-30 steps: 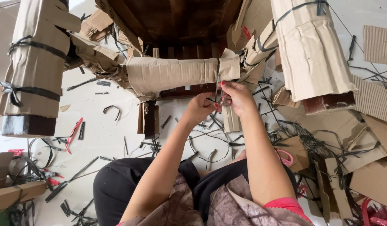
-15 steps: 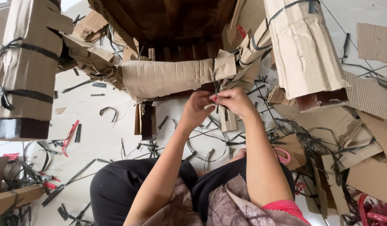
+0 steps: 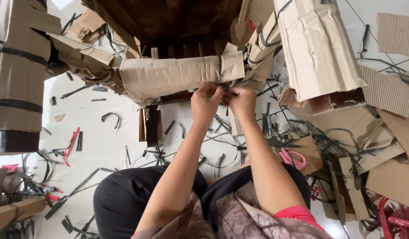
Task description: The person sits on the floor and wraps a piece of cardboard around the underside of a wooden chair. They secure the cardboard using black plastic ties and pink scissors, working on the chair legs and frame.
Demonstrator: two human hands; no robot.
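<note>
1. I see the dark wooden furniture frame (image 3: 169, 17) overhead, its rails and legs wrapped in cardboard.
2. The cardboard-wrapped rail (image 3: 169, 77) runs across the middle, bound by a black strap (image 3: 220, 71) near its right end.
3. My left hand (image 3: 206, 104) and right hand (image 3: 242, 102) meet just under that strap, fingers pressed together, probably pinching its end, though it is hidden.
4. I judge the strap removal is underway; next needs a firm pull.

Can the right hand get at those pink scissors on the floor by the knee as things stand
Probably yes. The pink scissors lie in the open on cardboard scraps, just right of the right forearm, nothing covering them. The right hand is busy at the black strap with the left hand, so it would have to let go first.
</note>
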